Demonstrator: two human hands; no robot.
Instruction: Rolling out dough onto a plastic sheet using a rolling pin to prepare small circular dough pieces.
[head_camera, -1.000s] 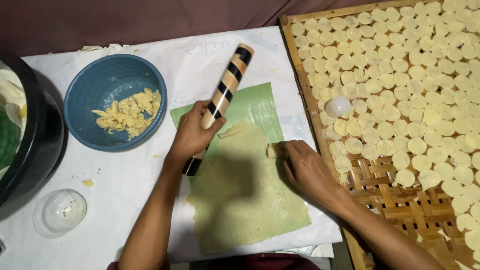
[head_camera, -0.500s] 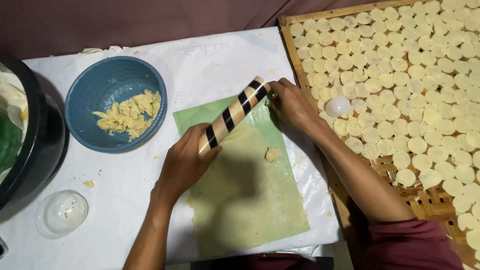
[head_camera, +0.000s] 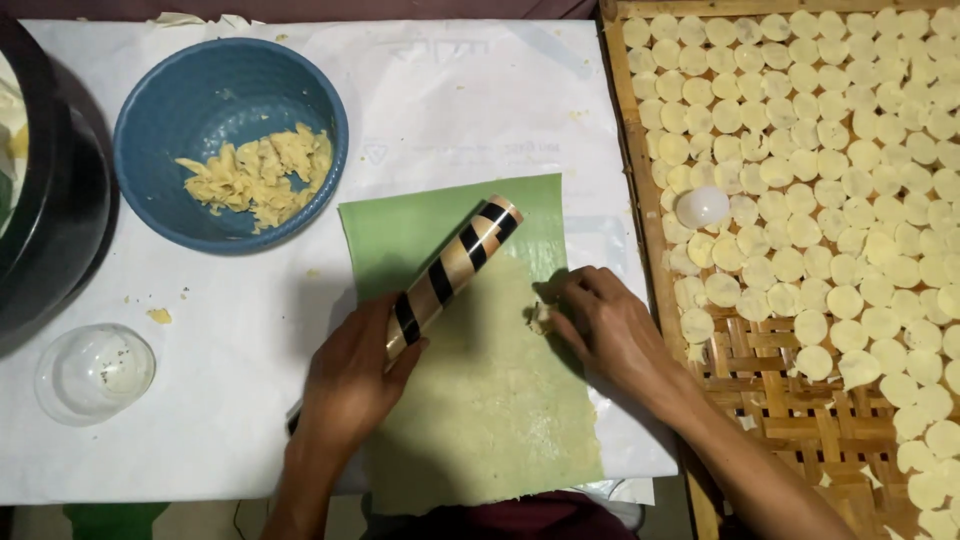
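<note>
Overhead view of two hands at work on a green sheet (head_camera: 470, 400). The left hand (head_camera: 350, 385) is closed around the lower end of a striped roller (head_camera: 452, 272), which lies tilted across the sheet, its far end pointing up and away to the right of the grip. The right hand (head_camera: 610, 325) rests on the sheet's right edge, fingertips pinched on a small dough scrap (head_camera: 541, 318), just right of the roller's midsection and apart from it. A thin pale layer of dough covers the sheet below and between the two grips.

Up and to the left of the left hand stands a blue bowl (head_camera: 150, 190) holding dough scraps (head_camera: 255, 172); farther left, a black pot (head_camera: 50, 200) is cut by the frame edge. A clear cup (head_camera: 95, 372) sits left of the left hand, well apart, with a crumb (head_camera: 158, 316) above it. All rest on a white cloth (head_camera: 450, 100).

Just right of the right hand lies a woven bamboo tray (head_camera: 780, 400) filled with rows of dough discs (head_camera: 850, 150); a clear cutter (head_camera: 702, 207) rests among them, above the right hand. The right forearm crosses the tray's near corner. Nothing stands between the hands.
</note>
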